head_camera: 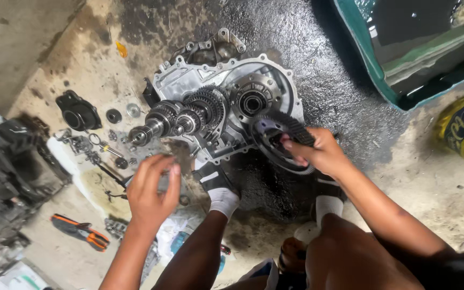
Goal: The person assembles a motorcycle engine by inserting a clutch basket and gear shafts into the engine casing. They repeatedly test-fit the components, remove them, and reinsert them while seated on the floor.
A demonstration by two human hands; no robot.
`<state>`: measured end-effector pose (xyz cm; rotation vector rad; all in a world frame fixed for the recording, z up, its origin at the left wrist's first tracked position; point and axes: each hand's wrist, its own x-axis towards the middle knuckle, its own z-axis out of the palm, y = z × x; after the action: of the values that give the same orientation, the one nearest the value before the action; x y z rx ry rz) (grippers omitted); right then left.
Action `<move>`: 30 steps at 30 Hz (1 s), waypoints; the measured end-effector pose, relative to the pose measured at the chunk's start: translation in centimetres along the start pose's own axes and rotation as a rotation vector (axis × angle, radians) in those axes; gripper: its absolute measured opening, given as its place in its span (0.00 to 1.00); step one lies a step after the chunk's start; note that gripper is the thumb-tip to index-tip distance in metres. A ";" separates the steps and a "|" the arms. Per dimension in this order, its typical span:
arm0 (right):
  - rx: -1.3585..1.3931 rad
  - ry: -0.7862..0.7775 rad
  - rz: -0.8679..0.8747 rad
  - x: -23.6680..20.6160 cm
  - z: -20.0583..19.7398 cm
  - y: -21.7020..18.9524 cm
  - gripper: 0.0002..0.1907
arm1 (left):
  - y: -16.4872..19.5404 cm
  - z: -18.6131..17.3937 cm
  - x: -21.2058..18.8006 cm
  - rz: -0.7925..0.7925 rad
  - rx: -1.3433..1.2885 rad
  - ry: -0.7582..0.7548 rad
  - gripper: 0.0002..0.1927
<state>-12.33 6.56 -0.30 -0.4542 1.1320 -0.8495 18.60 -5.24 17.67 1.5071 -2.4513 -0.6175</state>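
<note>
The right hand (318, 153) is clamped on the big ring gear (283, 145), at five o'clock of the gearbox housing (226, 102). The left hand (154, 193) hovers open, empty. Lifting it out likely needs both hands.

We see a cast-metal gearbox housing (189, 80), dull grey, with oily steel gear shafts (181, 115) glinting. The toothed ring gear (291, 131) at centre looks dark, greasy metal. The concrete floor (307, 59) is rough, wet-glossy with oil. Lower left, pliers (81, 232) have matt orange plastic grips.
</note>
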 end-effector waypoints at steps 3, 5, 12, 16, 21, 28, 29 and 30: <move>0.139 -0.042 0.010 -1.7 -2.0 0.6 0.07 | -3.1 1.8 -4.1 0.067 0.099 -0.096 0.08; 0.297 -0.050 0.027 -2.9 -2.8 1.2 0.10 | -5.2 3.5 -6.4 -0.018 0.069 -0.279 0.08; 0.675 -0.004 -0.045 -0.1 -4.6 2.2 0.17 | -8.9 10.0 -8.7 -0.137 -0.164 -0.238 0.07; 0.652 -0.020 -0.090 3.7 -4.7 2.2 0.18 | -9.6 10.9 -7.9 -0.247 -0.372 -0.253 0.10; 0.688 -0.077 -0.116 6.5 -4.3 3.2 0.18 | -10.9 10.9 -7.8 -0.229 -0.319 -0.257 0.09; 0.652 0.062 -0.074 7.0 -2.4 3.1 0.18 | -11.9 11.6 -8.8 -0.299 -0.305 -0.341 0.13; 0.525 0.141 -0.062 6.7 -2.0 2.7 0.18 | -12.0 11.6 -8.8 -0.314 -0.301 -0.350 0.13; 0.440 0.193 -0.037 6.3 -1.6 2.4 0.17 | -12.0 11.5 -8.9 -0.305 -0.299 -0.342 0.13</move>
<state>-11.93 3.21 -6.37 -0.0285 1.0744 -1.1586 28.03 0.70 2.44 1.7784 -2.2226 -1.3330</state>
